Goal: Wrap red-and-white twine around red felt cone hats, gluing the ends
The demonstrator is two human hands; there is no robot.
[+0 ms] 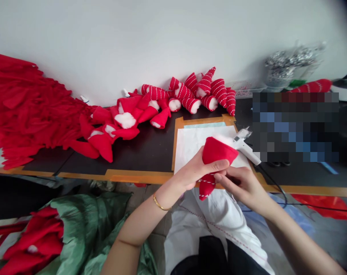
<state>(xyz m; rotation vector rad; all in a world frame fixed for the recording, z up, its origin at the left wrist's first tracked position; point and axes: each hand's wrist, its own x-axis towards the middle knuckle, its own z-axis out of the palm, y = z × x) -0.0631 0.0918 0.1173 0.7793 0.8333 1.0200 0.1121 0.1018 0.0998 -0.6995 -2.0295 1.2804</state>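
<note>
A red felt cone (pixel 219 149) with white stuffing (pixel 223 139) at its wide end is in my left hand (pixel 197 168), point down toward me. My left fingers are wrapped round it, thumb across its front. A thin white cord (pixel 209 174) runs round the lower, narrow part of the cone. My right hand (pixel 244 184) is closed in a pinch at the cone's right side, where the cord meets the fingertips; the exact grip is partly hidden. Just behind the cone, a white glue gun (pixel 249 151) lies on the table. Under my hands is a white paper sheet (pixel 187 145).
Stuffed plain red cones (pixel 104 143) lie on the black table (pixel 150 152), with cord-wrapped cones (pixel 190 97) along the wall. At left rises a heap of red felt pieces (pixel 27 107). Silver tinsel (pixel 288 63) stands back right. A green bag (pixel 84 221) holds red pieces below.
</note>
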